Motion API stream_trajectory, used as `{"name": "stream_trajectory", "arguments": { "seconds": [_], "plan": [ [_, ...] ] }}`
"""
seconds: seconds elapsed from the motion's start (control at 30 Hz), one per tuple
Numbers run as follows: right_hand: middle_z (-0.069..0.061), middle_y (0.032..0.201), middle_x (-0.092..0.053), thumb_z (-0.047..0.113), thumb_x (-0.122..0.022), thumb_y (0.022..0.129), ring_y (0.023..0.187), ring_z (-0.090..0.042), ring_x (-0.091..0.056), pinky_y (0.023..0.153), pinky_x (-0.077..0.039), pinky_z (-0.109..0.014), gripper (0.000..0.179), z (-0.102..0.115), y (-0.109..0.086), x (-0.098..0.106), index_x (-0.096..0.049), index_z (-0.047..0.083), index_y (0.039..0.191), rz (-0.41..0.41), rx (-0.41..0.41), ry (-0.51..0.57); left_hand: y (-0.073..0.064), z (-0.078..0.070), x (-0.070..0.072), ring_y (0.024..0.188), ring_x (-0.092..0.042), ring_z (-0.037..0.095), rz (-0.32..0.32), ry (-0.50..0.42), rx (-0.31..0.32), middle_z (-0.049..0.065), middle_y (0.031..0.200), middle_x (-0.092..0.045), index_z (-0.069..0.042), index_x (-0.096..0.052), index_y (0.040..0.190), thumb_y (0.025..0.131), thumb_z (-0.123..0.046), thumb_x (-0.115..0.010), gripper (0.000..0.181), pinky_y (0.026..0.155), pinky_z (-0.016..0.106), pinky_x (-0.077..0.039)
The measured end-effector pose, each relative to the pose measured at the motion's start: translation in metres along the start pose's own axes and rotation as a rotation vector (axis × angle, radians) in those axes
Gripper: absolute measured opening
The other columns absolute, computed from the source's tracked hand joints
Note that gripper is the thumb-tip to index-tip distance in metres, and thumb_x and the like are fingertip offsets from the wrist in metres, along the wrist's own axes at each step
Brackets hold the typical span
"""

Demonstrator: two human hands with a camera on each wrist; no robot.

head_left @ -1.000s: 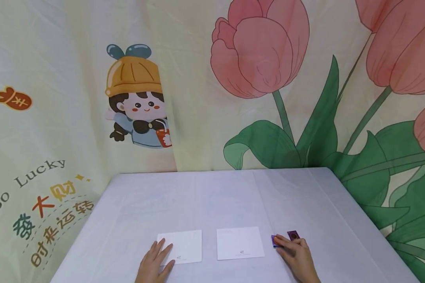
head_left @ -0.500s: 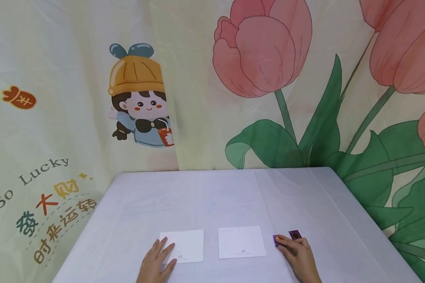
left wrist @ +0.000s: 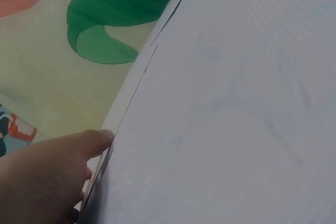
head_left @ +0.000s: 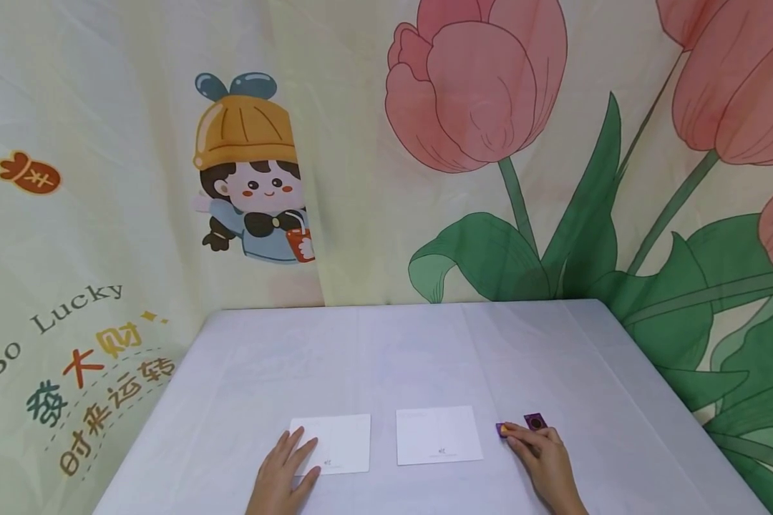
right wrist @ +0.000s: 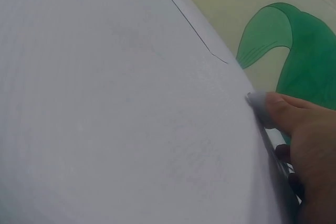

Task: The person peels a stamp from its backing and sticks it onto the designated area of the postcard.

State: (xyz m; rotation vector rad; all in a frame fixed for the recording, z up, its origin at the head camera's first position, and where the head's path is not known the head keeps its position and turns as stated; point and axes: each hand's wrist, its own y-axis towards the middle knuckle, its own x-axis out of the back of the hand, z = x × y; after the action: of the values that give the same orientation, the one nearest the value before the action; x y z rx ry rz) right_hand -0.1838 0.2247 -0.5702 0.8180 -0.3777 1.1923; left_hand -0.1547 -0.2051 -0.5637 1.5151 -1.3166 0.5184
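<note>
Table (head_left: 399,354), white-topped. Left white card (head_left: 343,440); right white card (head_left: 439,435), alongside. Left hand (head_left: 280,473), fingers spread over the left white card. Right hand (head_left: 545,461), pinching. Dark card (head_left: 535,421), just beyond its knuckles. Purple card (head_left: 499,430), in its fingertips.

A pale fabric backdrop (head_left: 354,143) is hanging behind the desk (head_left: 386,350), whose whitish surface is showing faint creases. On the left part, a printed cartoon figure (head_left: 264,197) is wearing a yellow cap (head_left: 248,132) and holding a red cup (head_left: 296,247); a fabric edge (head_left: 321,282) is cutting off its right side. Farther left, an orange-red pouch (head_left: 28,173) is sitting above "So Lucky" lettering (head_left: 44,325) and colourful Chinese characters (head_left: 82,365), which are slanting upward. To the right, large pink tulips (head_left: 483,93) are rising over broad green leaves (head_left: 489,254), which are showing in both wrist views too.
</note>
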Motion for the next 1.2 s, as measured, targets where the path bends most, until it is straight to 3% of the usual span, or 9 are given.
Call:
{"name": "stream_trajectory", "arguments": {
  "seconds": [0.33, 0.73, 0.93, 1.07, 1.2],
  "plan": [
    [0.006, 0.083, -0.055, 0.019, -0.071, 0.080, 0.069, -0.007, -0.040, 0.058, -0.036, -0.024, 0.015, 0.000, 0.000, 0.002, -0.074, 0.019, 0.094, -0.009, -0.001, 0.024, 0.001, 0.002, -0.002, 0.124, -0.035, 0.044, 0.039, -0.006, 0.025, 0.021, 0.131, -0.048, -0.007, -0.062, 0.116, 0.078, -0.023, -0.072, 0.042, 0.094, 0.062, -0.028],
    [0.007, 0.071, -0.043, 0.016, -0.071, 0.080, 0.062, -0.006, -0.034, 0.052, -0.032, -0.023, 0.013, 0.003, -0.003, 0.003, -0.075, 0.024, 0.090, -0.054, -0.001, 0.037, 0.000, 0.002, -0.003, 0.113, -0.043, 0.047, -0.148, -0.002, -0.086, 0.022, 0.121, -0.050, -0.006, -0.066, 0.106, 0.069, -0.015, -0.080, 0.040, 0.084, 0.061, -0.037],
    [0.010, 0.071, -0.044, 0.013, -0.072, 0.079, 0.062, -0.006, -0.035, 0.051, -0.033, -0.022, 0.014, 0.005, -0.003, 0.003, -0.074, 0.024, 0.088, -0.065, 0.021, 0.053, 0.006, -0.001, 0.001, 0.105, -0.050, 0.043, -0.226, -0.047, -0.140, 0.019, 0.112, -0.056, -0.007, -0.068, 0.098, 0.066, -0.007, -0.080, 0.034, 0.079, 0.058, -0.041],
    [0.011, 0.070, -0.045, 0.011, -0.073, 0.077, 0.062, -0.005, -0.037, 0.051, -0.034, -0.021, 0.016, 0.009, -0.004, 0.003, -0.074, 0.024, 0.087, -0.079, 0.055, 0.069, 0.008, -0.007, 0.006, 0.094, -0.059, 0.029, -0.294, -0.086, -0.119, 0.007, 0.098, -0.063, -0.011, -0.069, 0.090, 0.067, -0.002, -0.078, 0.027, 0.075, 0.047, -0.047],
    [0.012, 0.068, -0.043, 0.012, -0.073, 0.078, 0.062, -0.004, -0.037, 0.051, -0.034, -0.021, 0.015, 0.013, -0.004, 0.002, -0.074, 0.024, 0.087, -0.068, 0.050, 0.070, 0.007, -0.013, 0.010, 0.081, -0.062, 0.016, -0.333, -0.066, -0.061, -0.005, 0.086, -0.065, -0.016, -0.068, 0.085, 0.068, -0.001, -0.077, 0.024, 0.067, 0.039, -0.050]
  ]
}}
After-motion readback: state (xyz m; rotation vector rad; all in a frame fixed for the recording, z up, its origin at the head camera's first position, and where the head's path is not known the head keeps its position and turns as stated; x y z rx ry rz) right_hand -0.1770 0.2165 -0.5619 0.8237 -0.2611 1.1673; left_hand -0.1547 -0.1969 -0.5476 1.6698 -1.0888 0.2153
